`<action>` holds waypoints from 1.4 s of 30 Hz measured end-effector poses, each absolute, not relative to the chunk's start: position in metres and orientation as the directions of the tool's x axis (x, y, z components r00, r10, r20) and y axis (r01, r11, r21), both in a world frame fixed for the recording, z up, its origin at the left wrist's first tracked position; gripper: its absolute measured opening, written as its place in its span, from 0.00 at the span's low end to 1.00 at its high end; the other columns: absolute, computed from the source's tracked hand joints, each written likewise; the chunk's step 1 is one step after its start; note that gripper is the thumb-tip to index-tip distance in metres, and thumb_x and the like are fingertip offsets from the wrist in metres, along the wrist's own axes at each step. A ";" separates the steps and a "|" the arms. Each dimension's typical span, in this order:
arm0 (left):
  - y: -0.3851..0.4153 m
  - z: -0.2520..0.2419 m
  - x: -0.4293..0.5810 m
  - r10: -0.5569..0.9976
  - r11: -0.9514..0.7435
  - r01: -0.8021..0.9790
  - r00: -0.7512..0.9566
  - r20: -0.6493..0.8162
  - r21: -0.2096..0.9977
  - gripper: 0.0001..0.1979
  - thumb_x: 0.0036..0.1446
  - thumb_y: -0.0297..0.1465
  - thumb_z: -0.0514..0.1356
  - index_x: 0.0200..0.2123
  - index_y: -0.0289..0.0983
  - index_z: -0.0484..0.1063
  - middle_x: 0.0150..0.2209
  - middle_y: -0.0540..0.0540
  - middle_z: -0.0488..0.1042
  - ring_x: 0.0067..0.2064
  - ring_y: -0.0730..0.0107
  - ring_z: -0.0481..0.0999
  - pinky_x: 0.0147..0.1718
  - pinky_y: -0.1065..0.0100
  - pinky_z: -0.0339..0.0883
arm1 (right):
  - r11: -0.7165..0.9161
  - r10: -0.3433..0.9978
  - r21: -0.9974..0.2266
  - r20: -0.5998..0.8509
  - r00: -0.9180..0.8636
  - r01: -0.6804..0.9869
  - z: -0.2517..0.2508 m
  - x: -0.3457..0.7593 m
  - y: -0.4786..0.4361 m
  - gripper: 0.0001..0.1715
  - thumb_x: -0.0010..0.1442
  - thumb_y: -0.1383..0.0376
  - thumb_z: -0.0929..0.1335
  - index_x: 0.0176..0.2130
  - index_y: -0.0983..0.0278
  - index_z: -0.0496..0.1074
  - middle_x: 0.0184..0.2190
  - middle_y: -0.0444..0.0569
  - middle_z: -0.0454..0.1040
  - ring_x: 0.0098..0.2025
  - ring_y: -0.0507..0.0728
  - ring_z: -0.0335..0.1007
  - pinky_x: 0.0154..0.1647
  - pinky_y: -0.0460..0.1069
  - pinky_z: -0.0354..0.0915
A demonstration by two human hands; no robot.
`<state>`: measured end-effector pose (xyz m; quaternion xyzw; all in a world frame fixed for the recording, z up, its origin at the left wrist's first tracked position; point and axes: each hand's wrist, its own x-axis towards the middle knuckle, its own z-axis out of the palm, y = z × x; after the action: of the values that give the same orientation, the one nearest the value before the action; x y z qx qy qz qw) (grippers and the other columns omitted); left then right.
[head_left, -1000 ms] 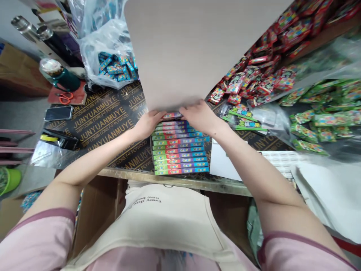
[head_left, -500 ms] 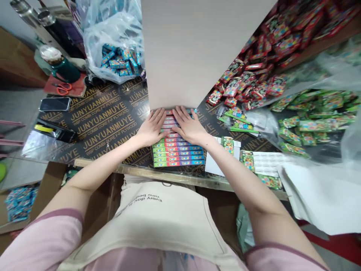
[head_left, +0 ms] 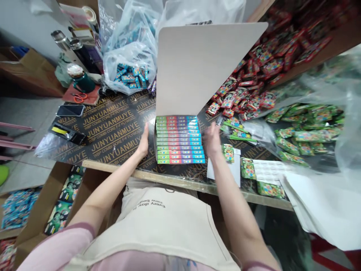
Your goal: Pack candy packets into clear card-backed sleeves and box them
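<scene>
An open box (head_left: 155, 150) stands at the table's front edge, filled with rows of small colourful packs (head_left: 180, 143) in green, red, purple and blue. Its pale lid (head_left: 194, 67) is raised at the back. My left hand (head_left: 144, 140) is left of the box, edge-on with fingers stretched out, holding nothing. On the other side, my right hand (head_left: 213, 140) is blurred by motion, its fingers seemingly extended and nothing seen in them. Both hands appear apart from the box. Near my right wrist, a green packet (head_left: 228, 153) lies on a white card (head_left: 235, 169).
Blue packs fill a clear bag (head_left: 131, 67) behind on the left. Heaped red packs (head_left: 248, 90) and green packs (head_left: 310, 128) lie at right. A tape dispenser (head_left: 67, 133), phone (head_left: 70, 110), orange scissors (head_left: 79, 98) and green mug (head_left: 84, 82) are at left.
Both hands have lifted off the packs and parted to either side of the box. The rows at the back now show. The view has shifted, revealing the lid's top edge.
</scene>
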<state>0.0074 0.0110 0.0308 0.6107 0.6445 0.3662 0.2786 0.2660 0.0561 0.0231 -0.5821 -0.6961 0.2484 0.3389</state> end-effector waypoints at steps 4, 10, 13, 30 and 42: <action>0.006 0.021 0.010 0.989 0.125 0.413 0.015 -0.144 0.902 0.29 0.69 0.39 0.37 0.68 0.43 0.30 0.64 0.41 0.58 0.60 0.65 0.67 0.55 0.57 0.66 | 0.055 0.998 -0.821 0.045 -0.031 0.568 -0.001 0.241 0.048 0.37 0.66 0.47 0.49 0.68 0.58 0.43 0.63 0.53 0.60 0.64 0.59 0.56 0.59 0.59 0.61; 0.011 0.047 -0.006 0.995 -0.090 0.743 0.040 0.091 0.663 0.37 0.64 0.45 0.48 0.68 0.39 0.34 0.69 0.36 0.42 0.69 0.53 0.43 0.63 0.43 0.44 | 0.110 0.985 -0.489 0.168 -0.031 0.865 0.050 0.221 0.026 0.42 0.66 0.49 0.54 0.69 0.65 0.35 0.69 0.61 0.36 0.71 0.67 0.29 0.62 0.72 0.43; 0.001 0.056 -0.006 0.955 -0.296 0.864 0.268 0.126 0.406 0.39 0.60 0.49 0.52 0.68 0.38 0.44 0.69 0.35 0.41 0.70 0.48 0.37 0.63 0.39 0.35 | 0.346 0.934 -0.276 0.188 -0.303 0.897 0.066 0.205 0.001 0.41 0.64 0.49 0.57 0.68 0.62 0.43 0.69 0.57 0.41 0.70 0.67 0.31 0.64 0.71 0.38; 0.035 0.157 -0.030 0.845 -0.478 0.540 0.498 0.194 0.693 0.36 0.60 0.56 0.41 0.46 0.37 0.76 0.41 0.38 0.78 0.50 0.54 0.75 0.55 0.48 0.63 | -0.125 0.991 -0.970 -0.112 0.072 0.209 0.070 0.290 -0.051 0.49 0.53 0.30 0.48 0.26 0.62 0.75 0.23 0.52 0.73 0.26 0.58 0.69 0.28 0.53 0.64; -0.069 0.042 -0.038 0.957 -0.283 0.811 0.207 0.201 0.512 0.55 0.46 0.48 0.66 0.68 0.49 0.35 0.69 0.33 0.28 0.52 0.48 0.74 0.40 0.58 0.73 | 0.219 0.961 -0.694 0.274 -0.030 0.686 0.023 0.264 -0.081 0.17 0.53 0.51 0.68 0.26 0.60 0.65 0.29 0.48 0.64 0.32 0.59 0.62 0.35 0.54 0.62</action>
<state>-0.0383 -0.0691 0.0420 0.7625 0.5799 0.2451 0.1492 0.2640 -0.0808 0.0231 -0.5951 -0.6919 0.1903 0.3618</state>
